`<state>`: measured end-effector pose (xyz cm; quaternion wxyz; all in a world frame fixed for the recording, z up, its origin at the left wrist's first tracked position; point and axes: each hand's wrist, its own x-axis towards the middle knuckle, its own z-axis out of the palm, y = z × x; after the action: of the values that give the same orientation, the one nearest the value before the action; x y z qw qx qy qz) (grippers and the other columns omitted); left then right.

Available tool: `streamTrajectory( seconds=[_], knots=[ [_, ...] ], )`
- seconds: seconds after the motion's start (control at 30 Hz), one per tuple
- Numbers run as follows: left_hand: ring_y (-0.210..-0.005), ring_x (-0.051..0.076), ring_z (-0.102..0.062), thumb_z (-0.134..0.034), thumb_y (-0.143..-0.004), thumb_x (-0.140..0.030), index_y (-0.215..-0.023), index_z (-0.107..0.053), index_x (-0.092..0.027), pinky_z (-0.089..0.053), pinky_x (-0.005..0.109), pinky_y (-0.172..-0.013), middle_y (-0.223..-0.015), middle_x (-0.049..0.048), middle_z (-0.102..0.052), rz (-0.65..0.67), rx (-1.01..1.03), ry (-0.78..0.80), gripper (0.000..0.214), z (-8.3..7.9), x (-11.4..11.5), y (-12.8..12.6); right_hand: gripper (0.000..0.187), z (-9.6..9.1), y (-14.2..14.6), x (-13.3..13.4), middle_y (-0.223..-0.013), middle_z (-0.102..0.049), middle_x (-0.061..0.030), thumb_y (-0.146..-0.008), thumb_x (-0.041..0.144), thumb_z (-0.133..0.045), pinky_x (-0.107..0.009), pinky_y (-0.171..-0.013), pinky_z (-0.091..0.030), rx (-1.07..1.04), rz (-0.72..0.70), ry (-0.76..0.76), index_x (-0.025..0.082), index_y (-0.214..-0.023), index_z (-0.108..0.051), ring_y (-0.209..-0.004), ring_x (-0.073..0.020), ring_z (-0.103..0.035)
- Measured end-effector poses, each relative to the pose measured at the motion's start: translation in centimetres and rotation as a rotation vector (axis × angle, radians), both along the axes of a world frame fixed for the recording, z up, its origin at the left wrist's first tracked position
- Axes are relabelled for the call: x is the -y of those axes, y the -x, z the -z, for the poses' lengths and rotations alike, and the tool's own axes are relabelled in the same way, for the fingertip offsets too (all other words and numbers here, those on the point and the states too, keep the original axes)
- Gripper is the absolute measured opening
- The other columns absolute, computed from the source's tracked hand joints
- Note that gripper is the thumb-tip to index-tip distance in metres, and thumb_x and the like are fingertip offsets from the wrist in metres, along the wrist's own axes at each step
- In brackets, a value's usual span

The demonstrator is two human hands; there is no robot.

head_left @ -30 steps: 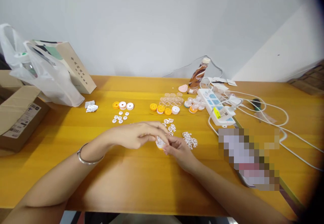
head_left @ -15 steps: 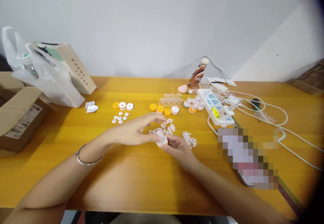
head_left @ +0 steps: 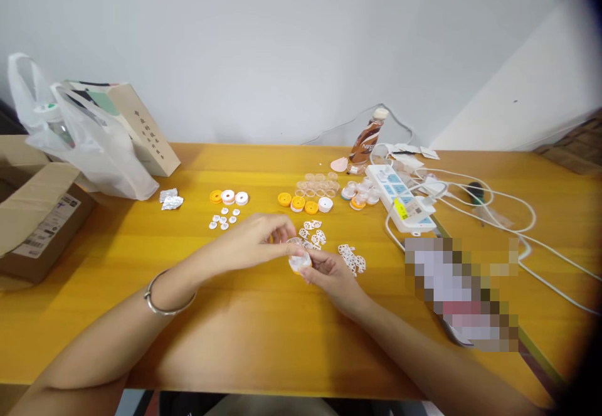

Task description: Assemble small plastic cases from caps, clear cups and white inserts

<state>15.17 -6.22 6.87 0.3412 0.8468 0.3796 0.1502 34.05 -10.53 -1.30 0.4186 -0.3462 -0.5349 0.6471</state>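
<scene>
Head view. The hands meet low over the desk (head_left: pixel 263 347), centre front. The right hand (head_left: pixel 332 275) pinches the orange-and-clear cap (head_left: pixel 300 261) from below, and the left hand (head_left: pixel 256 241) has its fingertips clamped on the top.

Judgement: keep the parts square, press evenly, and brace near the desk.

Writing: the bottle (head_left: pixel 368 137) label starts "NE", the rest unreadable. The carton (head_left: pixel 37 215) sticker is illegible.

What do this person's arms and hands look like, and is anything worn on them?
Both forearms are bare: no sleeves, gloves or watch in view. The left hand has a thin round silver metal bangle on its wrist. The right hand and wrist carry nothing. No rings that I can make out on the fingers.
</scene>
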Motion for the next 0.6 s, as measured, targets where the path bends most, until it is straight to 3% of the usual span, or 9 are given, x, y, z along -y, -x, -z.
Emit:
streamTrajectory(
  seconds=[0.03, 0.1, 0.17, 0.2, 0.27, 0.37, 0.47, 0.6],
  knots=[
    [-0.075, 0.014, -0.057, -0.050, -0.085, -0.039, -0.097, -0.058, -0.017, -0.046, 0.028, -0.068, -0.088, 0.0041, -0.063, 0.045, 0.004, 0.004, 0.026, 0.1, 0.0, -0.1, 0.020, 0.1, 0.0, 0.0, -0.066, -0.050, 0.0024, -0.070, 0.035, -0.068, -0.021, -0.057, -0.034, 0.003, -0.015, 0.004, 0.017, -0.079, -0.065, -0.058, -0.0084, -0.038],
    [-0.087, 0.015, -0.058, -0.048, -0.086, -0.027, -0.097, -0.061, -0.019, -0.046, 0.029, -0.077, -0.098, 0.0053, -0.062, 0.241, 0.037, 0.031, 0.018, 0.1, 0.0, -0.1, 0.020, 0.2, 0.1, 0.0, -0.064, -0.049, 0.0024, -0.071, 0.036, -0.067, -0.022, -0.058, -0.036, 0.009, -0.031, 0.015, 0.017, -0.077, -0.065, -0.058, -0.0090, -0.039],
    [-0.107, 0.017, -0.051, -0.049, -0.085, -0.017, -0.109, -0.057, -0.023, -0.042, 0.031, -0.089, -0.118, 0.0060, -0.054, 0.405, 0.078, 0.052, 0.027, -0.1, 0.0, 0.1, 0.020, 0.3, 0.1, 0.0, -0.064, -0.049, 0.0020, -0.072, 0.037, -0.066, -0.023, -0.061, -0.037, 0.012, -0.023, 0.012, 0.018, -0.077, -0.064, -0.060, -0.0102, -0.041],
    [-0.112, 0.018, -0.048, -0.050, -0.084, -0.018, -0.116, -0.052, -0.025, -0.041, 0.032, -0.092, -0.123, 0.0063, -0.050, 0.419, 0.086, 0.053, 0.033, -0.2, 0.0, 0.2, 0.019, 0.4, 0.0, 0.0, -0.066, -0.050, 0.0016, -0.072, 0.036, -0.066, -0.024, -0.063, -0.038, 0.017, -0.018, 0.003, 0.018, -0.078, -0.064, -0.062, -0.0110, -0.043],
    [-0.107, 0.018, -0.050, -0.055, -0.082, -0.027, -0.123, -0.045, -0.023, -0.044, 0.030, -0.086, -0.121, 0.0080, -0.050, 0.295, 0.069, 0.029, 0.042, -0.3, 0.1, 0.2, 0.019, 0.3, 0.0, 0.0, -0.070, -0.052, 0.0010, -0.071, 0.035, -0.067, -0.025, -0.066, -0.038, 0.030, -0.014, -0.025, 0.019, -0.081, -0.064, -0.067, -0.0122, -0.045],
    [-0.077, 0.013, -0.056, -0.050, -0.084, -0.043, -0.105, -0.054, -0.018, -0.044, 0.024, -0.063, -0.092, 0.0046, -0.061, 0.107, -0.018, 0.004, 0.033, -0.2, 0.3, -0.2, 0.020, 0.2, 0.0, 0.2, -0.070, -0.051, 0.0014, -0.072, 0.036, -0.066, -0.025, -0.064, -0.036, 0.051, -0.030, -0.048, 0.018, -0.082, -0.064, -0.065, -0.0113, -0.043],
    [-0.063, 0.010, -0.052, -0.043, -0.088, -0.043, -0.090, -0.058, -0.016, -0.040, 0.022, -0.057, -0.075, 0.0018, -0.060, 0.097, -0.036, -0.028, 0.032, 0.0, 0.6, -0.7, 0.022, 0.0, -0.1, 0.4, -0.064, -0.048, 0.0024, -0.074, 0.039, -0.063, -0.023, -0.056, -0.033, 0.037, -0.063, -0.037, 0.018, -0.078, -0.063, -0.057, -0.0093, -0.039],
    [-0.067, 0.011, -0.053, -0.043, -0.088, -0.038, -0.093, -0.057, -0.015, -0.042, 0.023, -0.062, -0.078, 0.0037, -0.061, 0.133, 0.043, -0.084, 0.028, 0.3, 1.0, -1.0, 0.026, -0.3, -0.3, 0.6, -0.059, -0.044, 0.0035, -0.072, 0.043, -0.064, -0.022, -0.052, -0.030, 0.005, -0.071, -0.037, 0.017, -0.073, -0.060, -0.054, -0.0085, -0.035]
  ],
)
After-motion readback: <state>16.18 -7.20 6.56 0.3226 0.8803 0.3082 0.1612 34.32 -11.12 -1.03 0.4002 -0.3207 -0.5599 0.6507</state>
